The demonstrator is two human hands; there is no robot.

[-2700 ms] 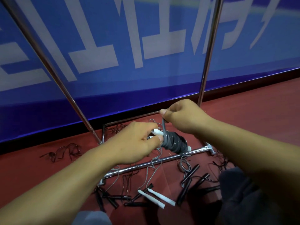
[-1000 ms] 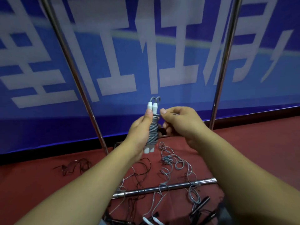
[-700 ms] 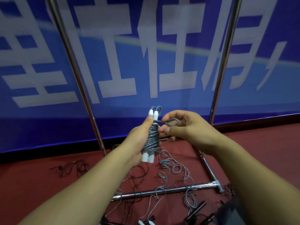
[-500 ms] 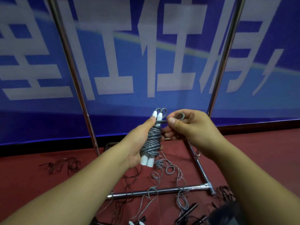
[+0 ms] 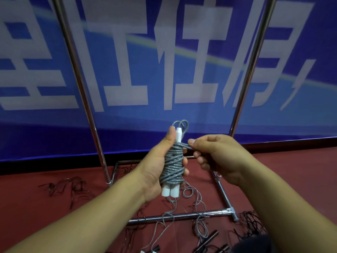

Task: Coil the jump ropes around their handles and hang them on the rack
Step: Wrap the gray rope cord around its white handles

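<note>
The left hand (image 5: pixel 156 167) holds a bundle of grey plastic jump rope wound round two white handles (image 5: pixel 173 168). The fingers curl round the bundle and the thumb lies up along its side. The bundle stands upright in the air, above the red floor (image 5: pixel 291 170) and in front of the shiny metal rack (image 5: pixel 253 63). Two small loops of grey rope stick out at the top, and the white handle ends poke out at the bottom.

The right hand (image 5: pixel 218 157) is just beside the bundle. Its thumb and first finger pinch the loose end of the grey rope where it leaves the top of the coil (the other fingers are curled in under it).

The rack has two tall poles and a low frame of bars (image 5: pixel 182 216) lying on the floor. A loose grey rope with white handles (image 5: pixel 189 203) lies tangled over the near bar, and its white ends show at the bottom edge of the view. Thin black ropes with black handles (image 5: pixel 209 238) lie on the floor near the rack's right front corner. More dark rope (image 5: pixel 69 187) lies on the floor left of the left pole. Behind the rack hangs a big blue banner with white letters (image 5: pixel 164 70).
</note>
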